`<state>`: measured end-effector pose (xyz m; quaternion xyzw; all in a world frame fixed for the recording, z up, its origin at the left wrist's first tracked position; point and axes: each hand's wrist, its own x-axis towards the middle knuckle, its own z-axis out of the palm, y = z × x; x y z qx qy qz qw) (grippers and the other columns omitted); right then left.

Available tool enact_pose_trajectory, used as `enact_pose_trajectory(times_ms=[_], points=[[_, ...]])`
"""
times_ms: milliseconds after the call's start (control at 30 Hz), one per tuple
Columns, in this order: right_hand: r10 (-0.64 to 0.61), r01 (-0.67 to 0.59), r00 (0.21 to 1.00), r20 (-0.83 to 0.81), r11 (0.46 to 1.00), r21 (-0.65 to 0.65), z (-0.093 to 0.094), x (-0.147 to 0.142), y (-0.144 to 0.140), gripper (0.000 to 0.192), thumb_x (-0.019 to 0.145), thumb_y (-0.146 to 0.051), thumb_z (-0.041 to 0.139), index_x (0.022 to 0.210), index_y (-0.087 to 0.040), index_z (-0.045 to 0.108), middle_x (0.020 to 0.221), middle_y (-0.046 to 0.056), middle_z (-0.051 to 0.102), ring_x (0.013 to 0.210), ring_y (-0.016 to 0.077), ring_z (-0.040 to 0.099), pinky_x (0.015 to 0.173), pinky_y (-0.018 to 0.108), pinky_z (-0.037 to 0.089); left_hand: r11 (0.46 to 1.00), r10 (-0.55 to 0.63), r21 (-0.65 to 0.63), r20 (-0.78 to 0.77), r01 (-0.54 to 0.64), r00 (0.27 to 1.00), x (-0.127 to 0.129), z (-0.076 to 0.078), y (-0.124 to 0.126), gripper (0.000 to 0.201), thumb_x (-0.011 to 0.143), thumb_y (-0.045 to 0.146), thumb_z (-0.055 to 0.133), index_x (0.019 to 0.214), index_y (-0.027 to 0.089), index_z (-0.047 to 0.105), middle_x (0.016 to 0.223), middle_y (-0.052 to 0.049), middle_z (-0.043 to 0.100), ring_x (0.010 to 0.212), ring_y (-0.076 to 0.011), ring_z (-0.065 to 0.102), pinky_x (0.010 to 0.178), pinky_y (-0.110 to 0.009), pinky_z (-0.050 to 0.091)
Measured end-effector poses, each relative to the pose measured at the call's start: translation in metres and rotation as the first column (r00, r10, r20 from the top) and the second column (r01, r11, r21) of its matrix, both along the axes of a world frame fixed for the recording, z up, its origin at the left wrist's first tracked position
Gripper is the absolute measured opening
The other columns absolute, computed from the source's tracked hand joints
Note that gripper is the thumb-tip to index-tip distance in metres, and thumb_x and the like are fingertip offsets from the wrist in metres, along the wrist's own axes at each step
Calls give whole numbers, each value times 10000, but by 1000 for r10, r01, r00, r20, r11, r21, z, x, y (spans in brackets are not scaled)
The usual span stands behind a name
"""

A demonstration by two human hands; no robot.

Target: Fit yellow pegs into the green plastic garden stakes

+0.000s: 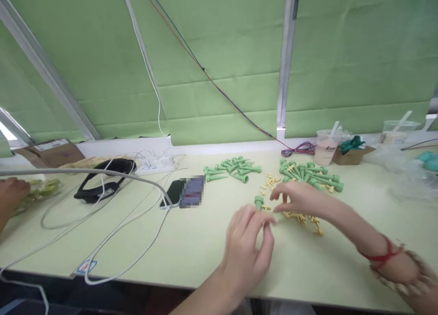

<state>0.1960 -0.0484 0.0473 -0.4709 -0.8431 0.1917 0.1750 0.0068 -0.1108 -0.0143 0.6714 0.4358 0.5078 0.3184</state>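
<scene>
Both hands meet near the middle of the pale green desk [191,242]. The left hand [248,249] has its fingers curled in narrowly, thumb and fingertips pinched together; whether a small piece sits between them I cannot tell. The right hand [297,198] reaches in from the right, fingers loosely bent and lowered onto a scatter of small yellow pins [303,218] that lies under and just beside it. Between the two hands, just off the right hand's thumb, stands one green peg [259,201] with a bit of yellow at its foot.

As for progress, judging only from how things lie: two heaps of green pegs rest further back, one left pile [232,169] and one right pile [311,174] (which heap is finished and which untouched cannot be made out at this size). More yellow pins [268,182] lie loose between the heaps, so a fair share of the small parts looks unused, and the work seems somewhere in the middle rather than near its end.

To the left lie a phone [176,192], white cables [112,223], a power strip [153,165] and a black headband-like thing [102,180]. Another person's hand [12,191] shows at the far left edge. At the back right stand a plastic cup [325,147] and a small cardboard box [352,154].
</scene>
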Motion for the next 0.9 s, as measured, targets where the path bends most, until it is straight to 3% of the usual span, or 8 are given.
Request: enact_pose_trajectory(times_ms=[167, 333, 433, 600, 700, 767, 833, 900], points=[[17, -15, 998, 68, 999, -34, -54, -17, 27, 206, 780, -332, 527, 788, -184, 669, 720, 34, 655, 608, 148, 560, 539, 239, 352, 964, -39, -263, -297, -42, 954, 6, -13, 73, 365, 781, 373, 494, 1082, 179, 562, 958, -83, 534, 857, -228, 522, 810, -350, 371], [-50, 50, 999, -6, 996, 70, -83, -25, 26, 152, 783, -283, 507, 691, -188, 583, 720, 15, 614, 637, 144, 530, 550, 239, 312, 923, -197, -372, -237, 99, 951, -6, -32, 115, 290, 690, 321, 617, 936, 171, 585, 669, 8, 500, 572, -131, 479, 557, -252, 384], [-93, 98, 993, -67, 993, 64, -90, -29, 25, 243, 843, -265, 412, 671, -177, 559, 759, 33, 598, 663, 149, 535, 584, 252, 324, 881, -221, -420, 47, 220, 974, -12, -40, 114, 374, 674, 395, 655, 957, 187, 528, 713, 16, 475, 543, -98, 495, 479, -210, 367], [-94, 105, 954, -284, 994, 22, -91, -33, 25, 274, 861, -234, 355, 643, -169, 509, 736, 28, 557, 678, 138, 513, 620, 247, 348, 748, -328, -459, 371, 479, 869, -9, -43, 97, 499, 685, 393, 662, 1099, 264, 415, 861, -9, 523, 422, -106, 540, 442, -282, 436], [-147, 114, 897, -417, 988, -102, -88, -35, 24, 262, 842, -257, 384, 604, -169, 450, 619, -1, 477, 608, 124, 461, 578, 237, 344, 801, -264, -396, 440, 449, 858, -5, -34, 88, 406, 704, 295, 656, 1062, 256, 468, 897, -20, 539, 464, -66, 514, 446, -234, 435], [-180, 17, 848, -498, 950, -313, -84, -35, 23, 296, 849, -325, 376, 592, -180, 382, 546, -36, 377, 506, 101, 399, 510, 225, 336, 851, -243, -354, 388, 387, 889, -4, -25, 85, 385, 697, 259, 667, 1047, 235, 510, 856, -21, 554, 521, -69, 529, 457, -194, 430], [-201, -126, 801, -564, 864, -487, -81, -35, 21, 352, 876, -420, 310, 607, -193, 332, 527, -57, 320, 438, 85, 355, 454, 216, 337, 847, -280, -365, 313, 387, 908, -6, -16, 84, 424, 694, 299, 676, 1077, 224, 510, 843, -29, 562, 536, -95, 565, 443, -195, 445], [-179, -132, 795, -579, 881, -454, -77, -32, 18, 395, 890, -488, 260, 644, -194, 356, 550, -50, 360, 456, 90, 388, 458, 216, 356, 796, -319, -424, 312, 432, 895, -9, -8, 85, 542, 697, 372, 665, 1174, 249, 438, 846, -31, 568, 447, -112, 575, 364, -201, 422]])
